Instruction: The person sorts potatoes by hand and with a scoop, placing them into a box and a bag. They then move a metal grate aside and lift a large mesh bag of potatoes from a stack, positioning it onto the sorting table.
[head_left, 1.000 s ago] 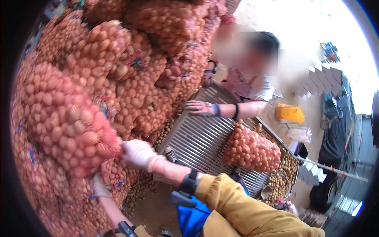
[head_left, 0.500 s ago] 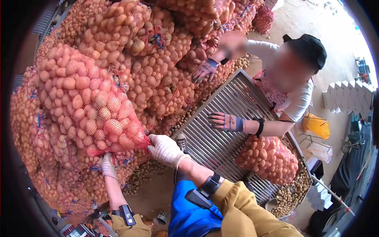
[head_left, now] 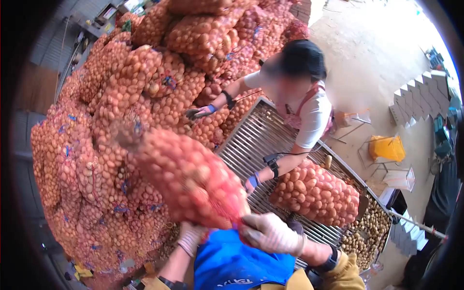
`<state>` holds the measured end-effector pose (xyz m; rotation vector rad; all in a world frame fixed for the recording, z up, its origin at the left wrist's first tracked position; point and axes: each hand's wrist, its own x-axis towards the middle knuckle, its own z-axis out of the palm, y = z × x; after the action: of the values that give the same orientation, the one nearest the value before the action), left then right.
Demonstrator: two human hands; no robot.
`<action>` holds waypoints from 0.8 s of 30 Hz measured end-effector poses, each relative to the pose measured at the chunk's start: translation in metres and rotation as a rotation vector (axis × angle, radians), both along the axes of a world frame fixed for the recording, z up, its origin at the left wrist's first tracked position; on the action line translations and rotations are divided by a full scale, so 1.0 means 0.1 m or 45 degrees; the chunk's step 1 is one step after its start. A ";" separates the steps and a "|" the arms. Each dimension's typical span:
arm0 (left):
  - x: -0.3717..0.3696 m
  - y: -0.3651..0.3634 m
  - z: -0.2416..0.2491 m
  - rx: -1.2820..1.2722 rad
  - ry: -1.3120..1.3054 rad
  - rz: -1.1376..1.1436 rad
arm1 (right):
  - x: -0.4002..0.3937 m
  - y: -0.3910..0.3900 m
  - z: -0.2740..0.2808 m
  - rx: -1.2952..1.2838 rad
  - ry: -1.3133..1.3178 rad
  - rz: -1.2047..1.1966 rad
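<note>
A red mesh sack of potatoes (head_left: 193, 176) hangs in front of my body, tilted, its far end blurred. My right hand (head_left: 273, 234), in a whitish glove, is closed on the sack's gathered corner. Under the sack's near left end is my left hand (head_left: 190, 238), also gloved; its fingers are mostly hidden behind the mesh. Across the metal roller table (head_left: 256, 140) a co-worker (head_left: 309, 106) leans in, one gloved hand beside the held sack and the other over the sack pile.
A large pile of potato sacks (head_left: 106, 106) fills the left and back. Another full sack (head_left: 316, 193) lies on the rollers, with small loose potatoes (head_left: 369, 237) at the table's right end. Beyond stands a yellow bag (head_left: 386, 148) on a frame.
The held sack has moved right, off the pile side and toward the roller table, with both my hands. The co-worker has bent further forward, one hand now close to that sack.
</note>
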<state>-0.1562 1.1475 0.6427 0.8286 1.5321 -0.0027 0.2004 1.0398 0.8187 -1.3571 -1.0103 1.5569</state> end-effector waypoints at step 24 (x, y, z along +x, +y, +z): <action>1.52 -1.23 -1.89 -0.486 -0.262 -0.702 | 1.08 -3.33 -2.34 -1.365 -1.459 -0.092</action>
<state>-0.0038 1.0246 0.4533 0.8838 1.0275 -0.5795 0.3082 0.7072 0.5850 -3.1873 -0.6257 1.1881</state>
